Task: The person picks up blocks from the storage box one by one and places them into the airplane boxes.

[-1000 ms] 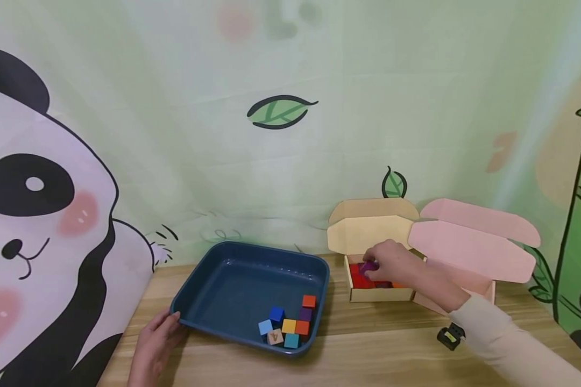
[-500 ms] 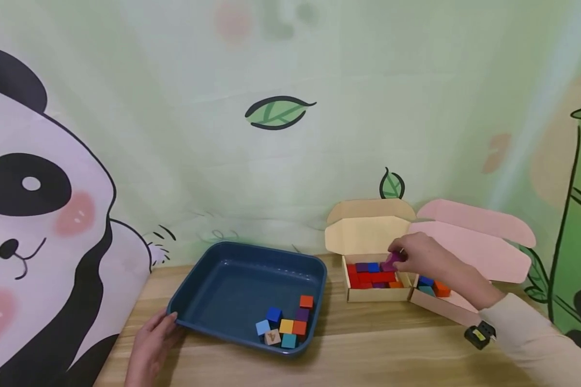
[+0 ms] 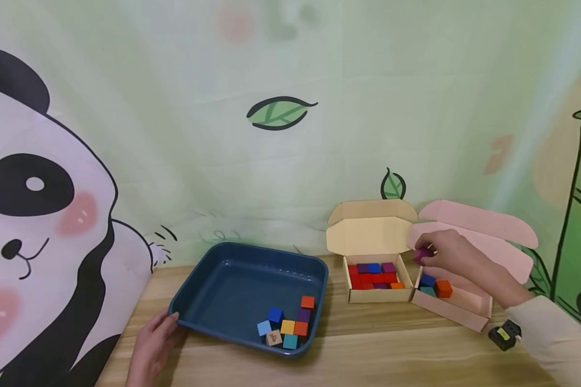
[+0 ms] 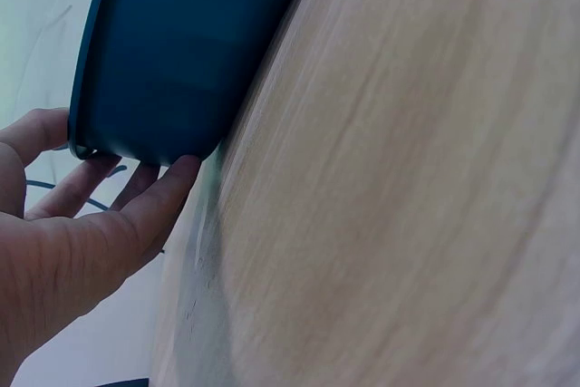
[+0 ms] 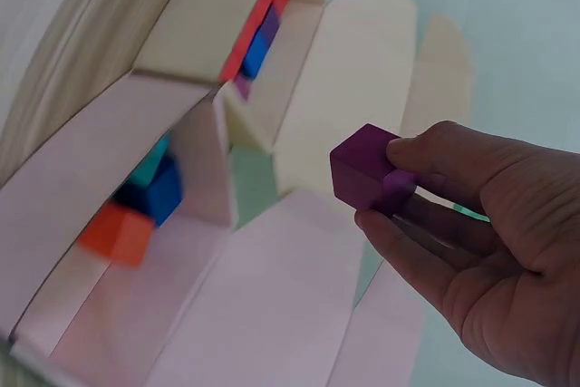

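Note:
Between the thumb and fingers of my right hand (image 3: pixel 452 252) is a purple cube block (image 5: pixel 367 169), held above the left end of the open pink box (image 3: pixel 469 317). That box has a blue block (image 3: pixel 428 280), a teal block (image 3: pixel 427 291) and an orange block (image 3: pixel 444 288) at its left side. My left hand (image 3: pixel 152 344) holds the near left corner of the dark blue tray (image 3: pixel 232 337). In the left wrist view its thumb meets the rim and its fingers lie against the outer wall. Several coloured cubes (image 3: pixel 288 326) sit in the tray's near right corner.
Left of the pink box stands an open cream box (image 3: pixel 380 296) with rows of mostly red blocks (image 3: pixel 365 278). Both lids lean back near the printed backdrop (image 3: pixel 184 134). Wooden tabletop (image 3: pixel 382 344) extends in front of the tray and boxes.
My right hand has moved right from the cream box to above the pink box, with a purple block in its fingers. My left hand has stayed at the tray's corner.

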`<state>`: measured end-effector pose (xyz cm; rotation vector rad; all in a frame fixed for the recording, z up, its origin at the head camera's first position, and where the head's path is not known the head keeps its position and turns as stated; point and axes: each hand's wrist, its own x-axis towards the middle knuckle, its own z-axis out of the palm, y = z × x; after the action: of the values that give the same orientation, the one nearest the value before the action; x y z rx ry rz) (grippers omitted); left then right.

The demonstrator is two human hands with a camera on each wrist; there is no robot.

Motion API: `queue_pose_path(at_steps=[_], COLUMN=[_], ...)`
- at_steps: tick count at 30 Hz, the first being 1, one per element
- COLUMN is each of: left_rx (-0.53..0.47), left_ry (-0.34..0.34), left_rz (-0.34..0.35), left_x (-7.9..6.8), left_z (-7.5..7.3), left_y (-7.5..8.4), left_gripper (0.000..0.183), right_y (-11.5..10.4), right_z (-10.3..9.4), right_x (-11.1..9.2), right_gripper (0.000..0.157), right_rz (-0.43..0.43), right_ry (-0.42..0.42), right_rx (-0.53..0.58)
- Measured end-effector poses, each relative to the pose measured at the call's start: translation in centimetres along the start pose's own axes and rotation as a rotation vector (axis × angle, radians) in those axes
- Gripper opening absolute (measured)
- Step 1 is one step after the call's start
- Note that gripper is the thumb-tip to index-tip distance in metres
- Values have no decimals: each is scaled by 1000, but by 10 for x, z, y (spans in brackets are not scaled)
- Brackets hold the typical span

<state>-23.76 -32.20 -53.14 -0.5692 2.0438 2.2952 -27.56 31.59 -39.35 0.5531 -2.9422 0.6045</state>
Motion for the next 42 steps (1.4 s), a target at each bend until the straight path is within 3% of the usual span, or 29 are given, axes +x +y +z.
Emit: queue_pose_path(at_steps=[8, 16, 22, 29, 42], left_rx=[18, 13, 11, 5, 12], left_ry=[-6, 7, 2, -3, -12], left_rz=[-21, -24, -27, -15, -15], left_x=[0, -1, -1, -1, -1], left_z=[-1, 0, -1, -1, 0], left_y=[1, 1, 1, 1, 2], left_gripper=[65, 64, 65, 64, 64], right_y=[36, 62, 75, 78, 82], right_z=[-2, 2, 10, 22, 35], right_x=[-15, -21, -24, -31, -29], right_gripper=[17, 18, 21, 24, 31], right_rz=[15, 80, 52, 59, -92], right_ry=[-10, -175, -318, -313, -279], right_rx=[-25, -75, -214, -192, -239])
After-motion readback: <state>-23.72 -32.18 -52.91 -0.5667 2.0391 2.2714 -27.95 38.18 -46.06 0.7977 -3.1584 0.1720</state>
